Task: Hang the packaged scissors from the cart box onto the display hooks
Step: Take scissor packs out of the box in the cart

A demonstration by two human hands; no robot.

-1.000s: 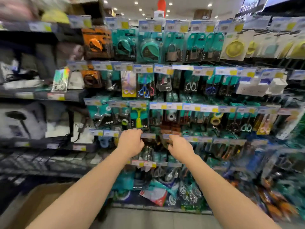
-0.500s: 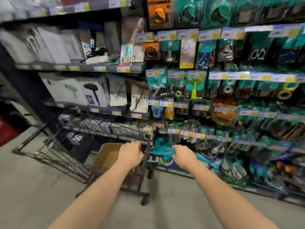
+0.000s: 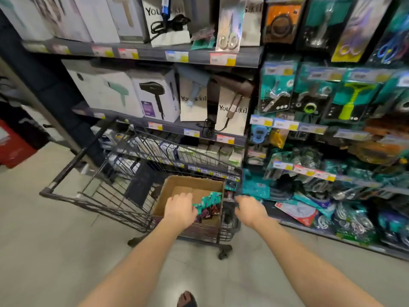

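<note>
The job looks to be at the fetching stage. A row of packs (image 3: 209,203) stands in the box (image 3: 170,189), along its right side, so there is stock left to hang. The box sits in the near right corner of the cart (image 3: 115,191).

The left hand (image 3: 180,210) is down inside the box, against the left end of the packs. Its fingers bend down out of sight, so I cannot tell whether they pinch a pack or only touch it. The right hand (image 3: 251,210) is just right of the box, at the cart's rim. Its fingers (image 3: 239,198) curl forward, but I cannot tell whether they grip the wire.

Right of the box, the hooks (image 3: 309,171) are crowded with teal goods, too blurred to show how many scissors already hang. Neither hand carries a pack toward them yet.
</note>
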